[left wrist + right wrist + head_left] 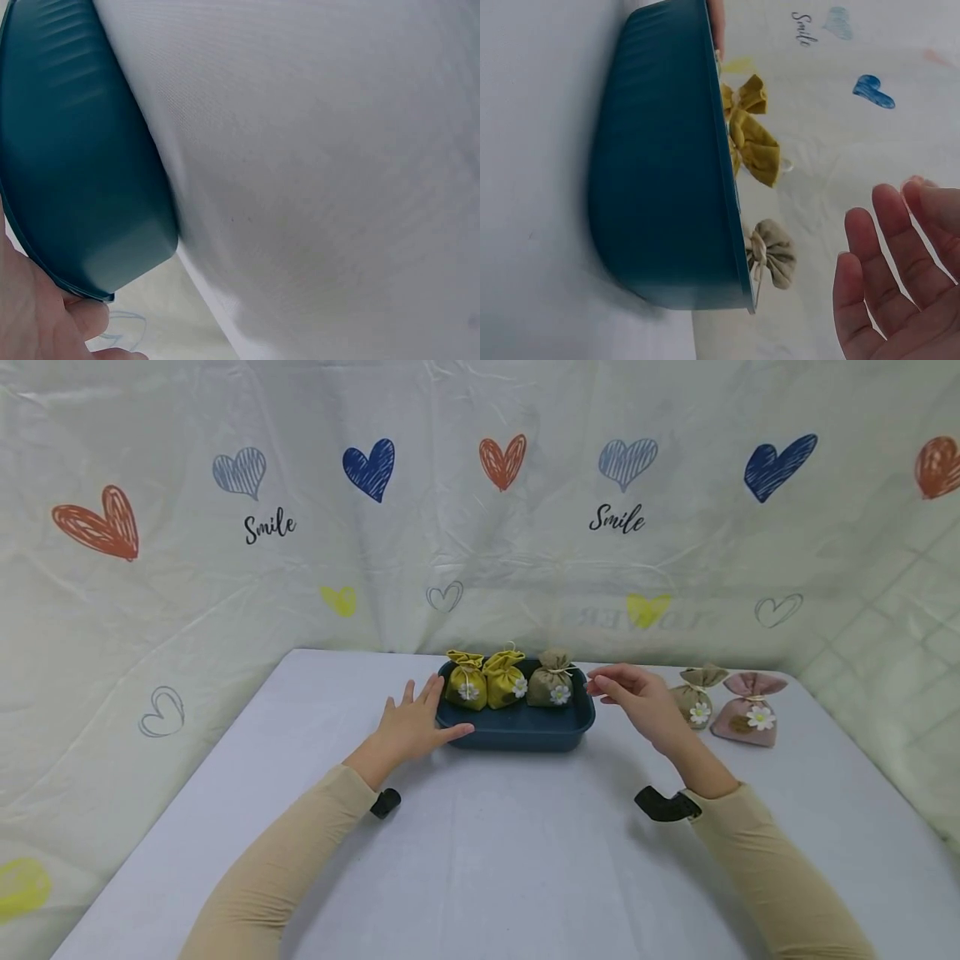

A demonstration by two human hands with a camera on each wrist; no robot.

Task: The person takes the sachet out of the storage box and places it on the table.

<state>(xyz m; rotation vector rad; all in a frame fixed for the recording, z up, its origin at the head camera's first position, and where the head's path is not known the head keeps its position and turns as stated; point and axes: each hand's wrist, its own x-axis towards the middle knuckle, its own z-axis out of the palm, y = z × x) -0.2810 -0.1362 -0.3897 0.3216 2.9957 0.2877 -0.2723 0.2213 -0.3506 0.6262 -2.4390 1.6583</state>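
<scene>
A dark teal plastic basin stands near the table's far edge. Inside it, two yellow drawstring pouches and a grey-beige pouch sit side by side, each with a white flower. My left hand rests on the basin's left rim, fingers straight and spread. In the left wrist view its fingers touch the rim's corner. Just off the basin's right end is my right hand, holding nothing. The right wrist view shows its fingers loosely bent, apart from the basin wall.
Right of my right hand, a second beige pouch and a pink pouch stand on the white table. A pale curtain printed with hearts and "Smile" hangs behind the table. Both wrists carry a black strap-like piece.
</scene>
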